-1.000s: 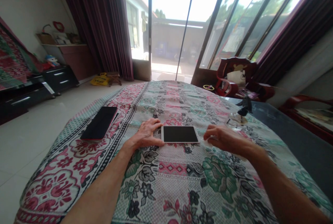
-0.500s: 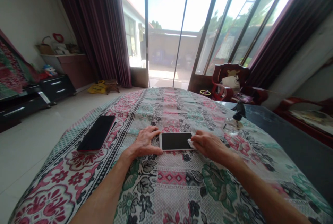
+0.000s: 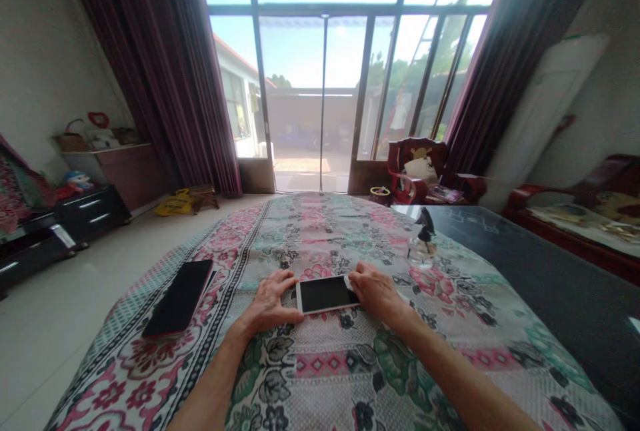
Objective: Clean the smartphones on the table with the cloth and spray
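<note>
1. Head view, centre: a white-edged phone is lying screen up on the flowered tablecloth; its length is running roughly from nine o'clock to three o'clock;
2. at the phone's nine o'clock, the left hand is bracketing that end, thumb at the near corner and fingers at the far one, lightly gripping it;
3. at its three o'clock, the right hand is pinching a white tissue against the screen, fingers mostly covering it;
4. farther out towards nine o'clock, a black slab with a red edge is lying flat; at two o'clock, a clear bottle with a black top is standing.
</note>
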Available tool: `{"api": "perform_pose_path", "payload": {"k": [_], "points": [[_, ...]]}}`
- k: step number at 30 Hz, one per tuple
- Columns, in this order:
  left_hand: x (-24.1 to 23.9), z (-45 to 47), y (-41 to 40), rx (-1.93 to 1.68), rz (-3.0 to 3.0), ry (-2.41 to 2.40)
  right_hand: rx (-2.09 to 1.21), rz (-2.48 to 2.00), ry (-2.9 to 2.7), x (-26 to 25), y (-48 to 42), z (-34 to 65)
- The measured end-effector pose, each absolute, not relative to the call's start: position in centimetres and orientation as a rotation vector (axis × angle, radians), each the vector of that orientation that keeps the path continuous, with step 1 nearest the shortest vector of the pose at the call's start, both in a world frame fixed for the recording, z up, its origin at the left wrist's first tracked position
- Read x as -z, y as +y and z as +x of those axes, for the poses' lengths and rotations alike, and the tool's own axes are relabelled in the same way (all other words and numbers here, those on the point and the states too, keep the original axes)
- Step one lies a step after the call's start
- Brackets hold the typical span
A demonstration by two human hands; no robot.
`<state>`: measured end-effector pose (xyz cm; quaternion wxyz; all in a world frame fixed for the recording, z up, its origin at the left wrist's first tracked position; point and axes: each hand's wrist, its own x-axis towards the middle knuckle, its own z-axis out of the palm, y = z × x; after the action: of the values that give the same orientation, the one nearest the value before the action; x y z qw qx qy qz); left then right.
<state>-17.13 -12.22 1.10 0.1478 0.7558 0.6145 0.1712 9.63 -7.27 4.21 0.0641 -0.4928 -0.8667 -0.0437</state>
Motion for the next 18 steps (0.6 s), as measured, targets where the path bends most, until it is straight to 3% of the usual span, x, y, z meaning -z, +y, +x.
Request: {"api": "perform_pose_path", "payload": {"k": [9, 18], "points": [[-0.3, -17.6, -11.9, -0.55, 2.195, 1.744, 0.144, -1.703, -2.52, -4.3, -10.3, 6.9], [0.0, -17.5, -11.8, -0.621, 2.253, 1.715, 0.093, -1.606, -2.56, -3.7, -13.3, 2.3]]}}
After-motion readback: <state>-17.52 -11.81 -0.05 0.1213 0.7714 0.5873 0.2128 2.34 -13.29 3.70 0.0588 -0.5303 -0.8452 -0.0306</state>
